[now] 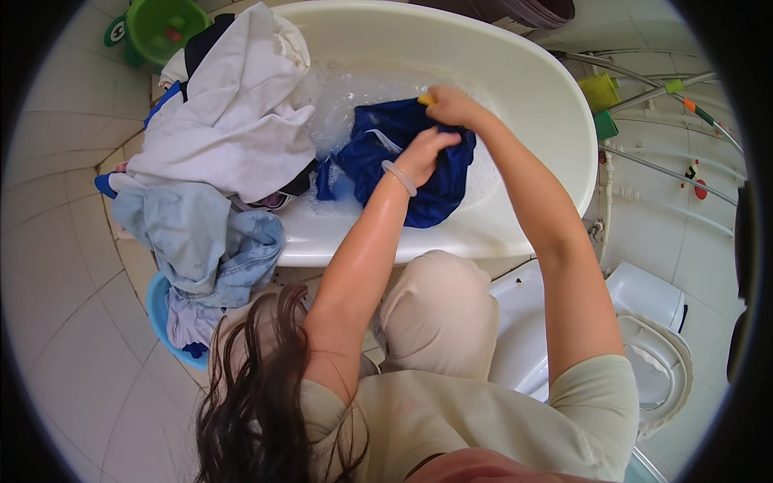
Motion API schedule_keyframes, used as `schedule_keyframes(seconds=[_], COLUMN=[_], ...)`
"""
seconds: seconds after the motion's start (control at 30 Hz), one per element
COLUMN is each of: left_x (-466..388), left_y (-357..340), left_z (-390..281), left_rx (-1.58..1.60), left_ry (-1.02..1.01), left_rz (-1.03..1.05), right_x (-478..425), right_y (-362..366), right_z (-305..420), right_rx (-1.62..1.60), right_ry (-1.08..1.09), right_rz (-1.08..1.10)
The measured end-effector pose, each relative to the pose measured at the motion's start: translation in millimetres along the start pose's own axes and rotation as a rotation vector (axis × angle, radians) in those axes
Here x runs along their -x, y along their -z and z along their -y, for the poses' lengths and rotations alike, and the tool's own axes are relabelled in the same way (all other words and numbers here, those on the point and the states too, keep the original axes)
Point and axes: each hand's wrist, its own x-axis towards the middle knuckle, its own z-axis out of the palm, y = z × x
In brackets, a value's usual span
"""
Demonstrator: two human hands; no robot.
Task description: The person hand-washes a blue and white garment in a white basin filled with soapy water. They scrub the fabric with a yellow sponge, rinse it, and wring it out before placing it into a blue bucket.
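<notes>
A wet dark blue garment (386, 121) with a thin white stripe lies partly in soapy water (344, 84) inside a white bathtub (531, 121). My left hand (423, 154), with a pale bangle (399, 177) at the wrist, grips the cloth near its middle. Its fingertips are hidden in the folds. Just beyond it, at the garment's far edge, my right hand (450, 107) is closed around a small yellow object (426, 98), perhaps a bar of soap. Most of that object is covered by my fingers.
White clothing (229, 121) and light blue denim (247, 259) are heaped over the tub's left side. Below stands a blue basin (158, 305) holding clothes. A green tub (166, 27) is at upper left, metal rack poles (652, 93) and a toilet (649, 302) at right.
</notes>
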Motion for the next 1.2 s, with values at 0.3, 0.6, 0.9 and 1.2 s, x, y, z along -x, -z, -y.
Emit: schedule_keyframes(seconds=[0.3,0.6,0.9,1.2], left_x=[6.9,6.5,-11.2,5.1], left_y=[30.8,12.8,37.7,15.3], left_z=[-44.5,-18.1,2.0,-14.0], left_rx=[0.539,0.630,0.588,0.592], left_ry=[-0.070,-0.269,-0.273,-0.195], left_rz=[-0.138,-0.014,-0.170,-0.341], right_x=[104.4,12.8,9.7,18.2], right_y=[-3.7,0.6,-21.3,-39.1], right_z=[59.4,77.1,70.4,58.9], right_rx=[-0.186,-0.043,0.026,0.070], right_ry=[0.554,0.139,0.062,0.249], right_rz=[0.221,-0.647,-0.885,-0.795])
